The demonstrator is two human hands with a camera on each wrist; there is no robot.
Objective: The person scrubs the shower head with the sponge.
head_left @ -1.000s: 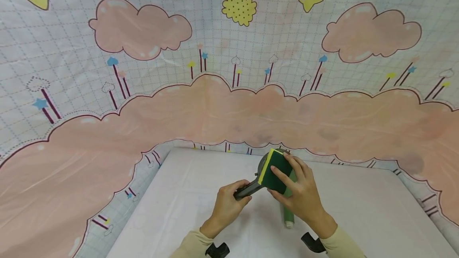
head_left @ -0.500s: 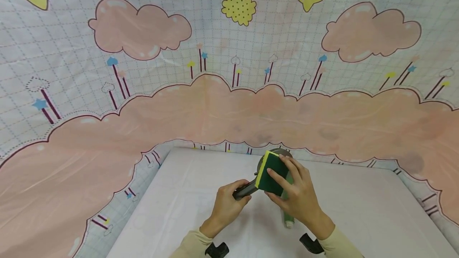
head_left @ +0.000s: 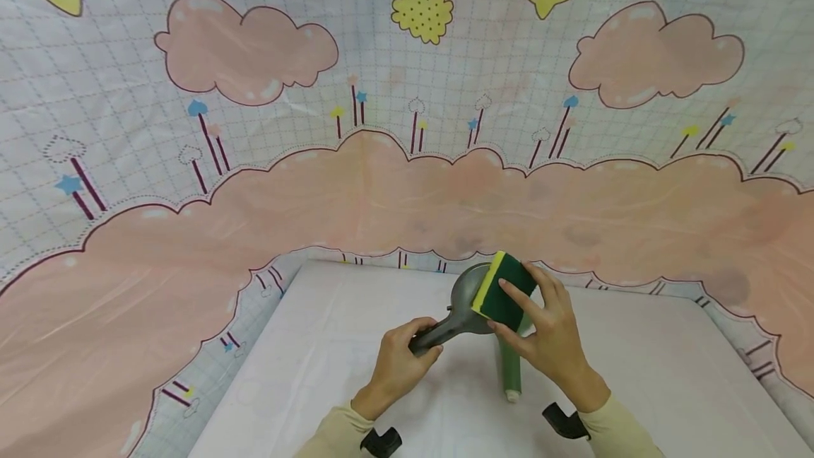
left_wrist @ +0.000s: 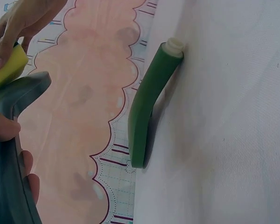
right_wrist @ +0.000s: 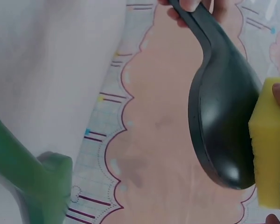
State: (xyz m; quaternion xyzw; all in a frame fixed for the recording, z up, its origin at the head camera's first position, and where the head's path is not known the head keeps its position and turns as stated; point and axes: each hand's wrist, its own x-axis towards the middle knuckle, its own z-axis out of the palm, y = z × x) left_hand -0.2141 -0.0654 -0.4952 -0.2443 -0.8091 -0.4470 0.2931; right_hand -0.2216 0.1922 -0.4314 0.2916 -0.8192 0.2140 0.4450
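Observation:
My left hand [head_left: 396, 370] grips the handle of a large dark grey spoon [head_left: 445, 331], tilted up to the right above the white table. My right hand [head_left: 562, 348] pinches a sponge [head_left: 507, 294], its yellow side against the right part of the spoon's bowl and its dark green side facing my fingers. In the right wrist view the yellow layer [right_wrist: 268, 149] touches the edge of the rounded bowl [right_wrist: 226, 126]. In the left wrist view, fingers [left_wrist: 2, 128] wrap the handle [left_wrist: 7, 177], and the sponge [left_wrist: 9, 70] lies over the spoon's far end.
A curved green object [head_left: 511, 366] with a pale round tip stands or lies on the white table [head_left: 331, 345], beyond and below the sponge; its upper part is partly hidden by my right hand. Behind the table hangs a cloth printed with pink clouds [head_left: 254, 55] and stars.
The sponge and my right hand moved slightly left, then right and upward, so more of the spoon's bowl shows. My left hand has kept its grip with hardly any movement.

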